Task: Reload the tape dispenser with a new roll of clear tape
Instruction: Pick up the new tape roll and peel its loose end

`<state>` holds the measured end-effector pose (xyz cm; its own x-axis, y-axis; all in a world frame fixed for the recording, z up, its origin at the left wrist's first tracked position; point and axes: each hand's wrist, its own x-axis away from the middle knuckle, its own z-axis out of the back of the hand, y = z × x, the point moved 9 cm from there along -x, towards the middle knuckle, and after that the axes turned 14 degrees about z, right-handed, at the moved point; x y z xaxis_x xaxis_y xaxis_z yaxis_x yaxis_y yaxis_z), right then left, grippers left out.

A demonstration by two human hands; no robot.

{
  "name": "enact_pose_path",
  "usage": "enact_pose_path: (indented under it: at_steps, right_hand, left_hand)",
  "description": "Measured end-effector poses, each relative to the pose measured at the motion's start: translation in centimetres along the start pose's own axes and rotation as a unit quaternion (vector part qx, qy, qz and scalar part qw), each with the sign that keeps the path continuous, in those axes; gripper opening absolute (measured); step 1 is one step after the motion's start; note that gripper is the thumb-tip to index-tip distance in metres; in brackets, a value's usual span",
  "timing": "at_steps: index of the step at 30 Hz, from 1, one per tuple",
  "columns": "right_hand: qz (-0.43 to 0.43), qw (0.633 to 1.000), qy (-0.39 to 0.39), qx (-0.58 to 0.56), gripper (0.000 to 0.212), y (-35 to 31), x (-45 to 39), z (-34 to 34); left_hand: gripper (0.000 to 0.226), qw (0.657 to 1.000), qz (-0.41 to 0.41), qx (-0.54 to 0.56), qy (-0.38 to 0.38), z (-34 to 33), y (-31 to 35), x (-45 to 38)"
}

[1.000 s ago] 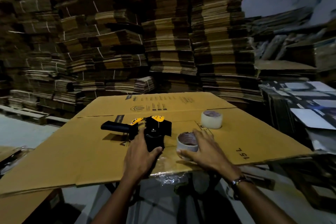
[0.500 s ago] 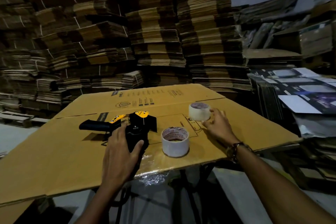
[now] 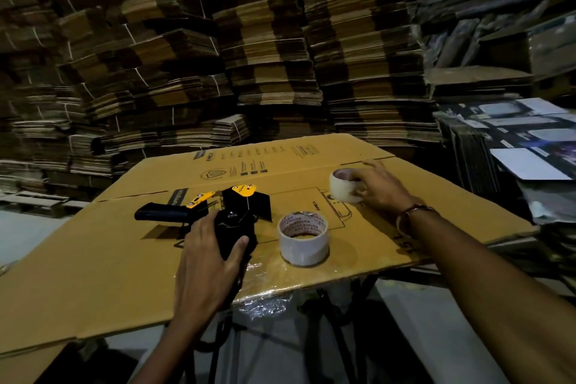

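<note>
Left hand (image 3: 209, 259) grasps the dispenser (image 3: 232, 215); right hand (image 3: 378, 184) grasps the far roll (image 3: 344, 185).

Both hands work over a flattened carton (image 3: 93, 259) that serves as the work surface. Fingers and thumb of the left hand are wrapped around the black body of the dispenser, which lies on the carton with its black handle pointing left and its yellow parts facing away from the person. Fingers of the right hand are curled around the right side of the far roll, which stands flat on the carton near the far right edge. A near roll (image 3: 303, 238), with red print on its core, stands flat just right of the dispenser, untouched by either hand. A watch (image 3: 413, 212) sits on the right wrist. Stacks of cardboard (image 3: 265, 56) fill the background.
</note>
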<state>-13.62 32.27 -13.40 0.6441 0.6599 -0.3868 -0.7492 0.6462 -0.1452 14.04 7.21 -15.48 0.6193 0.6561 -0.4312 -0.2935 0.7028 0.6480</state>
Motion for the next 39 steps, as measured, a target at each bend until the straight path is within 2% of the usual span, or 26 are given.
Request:
enact_pose_path:
  at_steps: [6,11,15,17,21,24,28,34,37,39]
  right_hand:
    - [0.028,0.993,0.041,-0.103,0.030,-4.6,0.8,1.4]
    - [0.084,0.974,0.100,-0.185,0.013,-10.4,3.4,5.3]
    - [0.123,0.955,0.116,-0.243,0.007,-15.0,5.6,9.1]
    - [0.136,0.949,0.114,-0.262,0.008,-17.2,6.6,10.4]
    - [0.139,0.930,0.109,-0.322,0.010,-20.9,8.7,10.7]
    - [0.144,0.913,0.114,-0.364,0.006,-23.3,10.2,10.3]
    - [0.125,0.891,0.148,-0.411,0.007,-25.0,12.5,9.6]
    - [0.089,0.827,0.173,-0.528,0.014,-28.1,15.3,7.4]
    - [0.088,0.812,0.179,-0.548,0.020,-29.2,16.0,6.9]
    - [0.084,0.809,0.177,-0.555,0.023,-29.6,16.3,6.5]
  left_hand:
    - [0.066,1.000,-0.007,0.002,0.006,0.4,0.2,0.2]
    - [0.059,0.999,-0.014,0.004,0.030,1.3,0.4,0.3]
    - [0.055,0.994,-0.104,0.016,0.023,1.9,3.4,1.9]
    - [0.063,0.988,-0.136,0.072,0.006,2.8,5.5,3.3]
    - [0.078,0.968,-0.109,0.216,-0.062,3.9,8.7,5.2]
    - [0.076,0.962,-0.109,0.238,-0.076,4.9,9.0,5.9]
    - [0.068,0.975,-0.141,0.169,0.003,7.4,8.5,8.4]
    - [0.040,0.964,-0.203,0.098,0.143,11.0,8.2,12.4]
    - [0.030,0.957,-0.221,0.072,0.175,12.7,8.3,13.4]
    - [0.032,0.958,-0.233,0.045,0.164,12.9,8.3,13.6]
